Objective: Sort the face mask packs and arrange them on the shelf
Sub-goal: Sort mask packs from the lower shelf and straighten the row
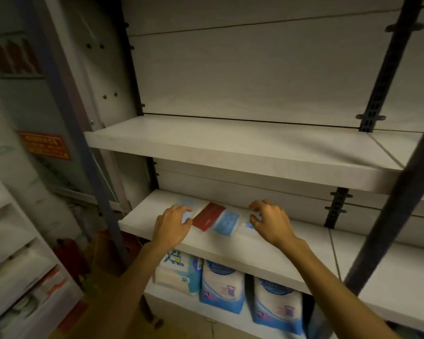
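1. Head view: a person reaches both bare arms toward the middle shelf (230, 243) of a white metal shelving unit, where a short row of face mask packs lies flat near the front edge.
2. The left hand (173, 222) rests, fingers curled downward, on a pale blue mask pack (189, 206) at the left end of the row; the fingertips touch the pack, but whether they actually grip it cannot be told through the motion blur.
3. Just beside that hand lies a red pack (207, 216), tilted, and touching its right edge a blue mask pack in clear wrapping (227, 222).
4. The right hand (271, 222) hovers at the right end of the row, fingers bent like a claw over a small blue pack (251, 222) mostly hidden under them; the fingertips appear to pinch it, though the blur leaves that uncertain.
5. The two hands are held apart, with the red and blue packs lying between them.
6. The upper shelf (230, 148) above carries nothing visible, and dark slotted uprights (377, 86) run up the back panel.
7. On the lower shelf, under the arms, stand three large blue-and-white soft packages (222, 287) side by side, two marked XL.
8. At far left a red notice (45, 145) hangs on the wall, and a white rack (22, 265) with blurred goods fills the corner.
9. A dark post (389, 216) crosses the right foreground.
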A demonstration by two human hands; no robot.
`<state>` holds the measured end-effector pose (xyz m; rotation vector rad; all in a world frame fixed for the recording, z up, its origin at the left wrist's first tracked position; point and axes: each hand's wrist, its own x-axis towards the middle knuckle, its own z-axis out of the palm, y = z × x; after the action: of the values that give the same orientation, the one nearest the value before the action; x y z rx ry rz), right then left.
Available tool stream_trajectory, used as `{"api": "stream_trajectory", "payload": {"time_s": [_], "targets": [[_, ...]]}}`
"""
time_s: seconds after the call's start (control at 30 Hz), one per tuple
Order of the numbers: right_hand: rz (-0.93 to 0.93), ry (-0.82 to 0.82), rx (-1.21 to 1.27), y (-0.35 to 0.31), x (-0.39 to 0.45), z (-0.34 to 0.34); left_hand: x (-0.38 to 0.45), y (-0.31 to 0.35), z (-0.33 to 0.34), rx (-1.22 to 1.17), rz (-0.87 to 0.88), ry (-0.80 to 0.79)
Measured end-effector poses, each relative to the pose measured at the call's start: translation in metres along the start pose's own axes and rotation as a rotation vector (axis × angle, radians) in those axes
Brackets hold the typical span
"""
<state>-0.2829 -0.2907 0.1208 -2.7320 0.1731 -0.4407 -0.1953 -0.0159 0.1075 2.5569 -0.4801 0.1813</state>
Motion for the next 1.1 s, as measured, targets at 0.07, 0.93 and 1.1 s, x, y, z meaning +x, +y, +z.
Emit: {"api": "stream_trajectory", "payload": {"time_s": [0.07,0.93,1.1], "targets": [[0.024,0.002,0.017,-0.009,0.019,0.017,0.018,-0.026,0.003,0.015,-0.055,-0.02],[0.439,-0.161,0.013,-0.06,0.108,0.228,0.18,-0.218,0.118,0.014,-0.536,-0.257],[0.472,-0.196,0.018,-0.06,0.12,0.255,0.206,-0.229,0.14,-0.002,-0.593,-0.339]]}}
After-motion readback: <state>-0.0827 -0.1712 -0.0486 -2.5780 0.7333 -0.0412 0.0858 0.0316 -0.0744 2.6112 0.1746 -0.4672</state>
